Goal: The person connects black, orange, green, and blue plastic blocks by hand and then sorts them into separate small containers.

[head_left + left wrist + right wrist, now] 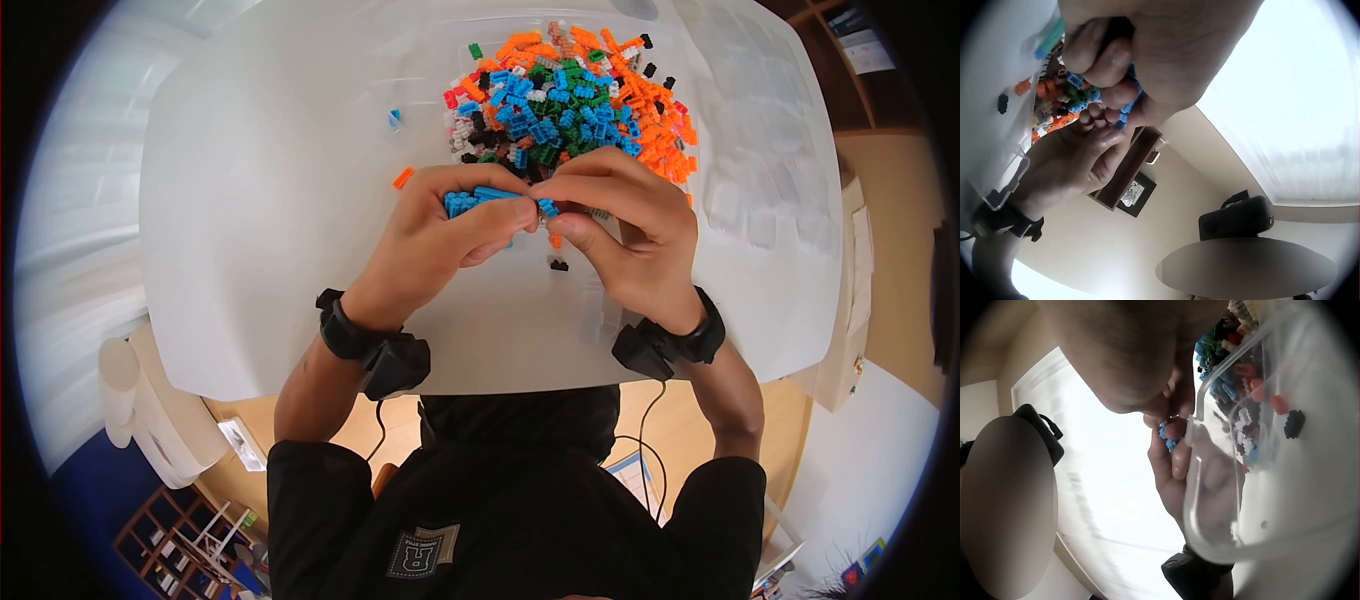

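My left hand (425, 235) grips a joined piece of blue building bricks (462, 203), partly hidden by its fingers. My right hand (645, 230) pinches a small blue brick (547, 208) between thumb and index finger, right at the left thumb's tip. Both hands meet over the near side of a heap of small bricks (560, 110) in blue, orange, green, black and white. In the left wrist view, blue bricks (1125, 116) show between the fingertips of the two hands. From the right wrist, a bit of blue brick (1169, 437) appears among the fingers.
Clear plastic containers (765, 150) line the right side of the white table (250, 200). Closer to the person lies a black brick (559, 266). A stray orange brick (403, 178) and a blue one (394, 117) lie left of the heap. A transparent container edge (1194, 487) crosses the right wrist view.
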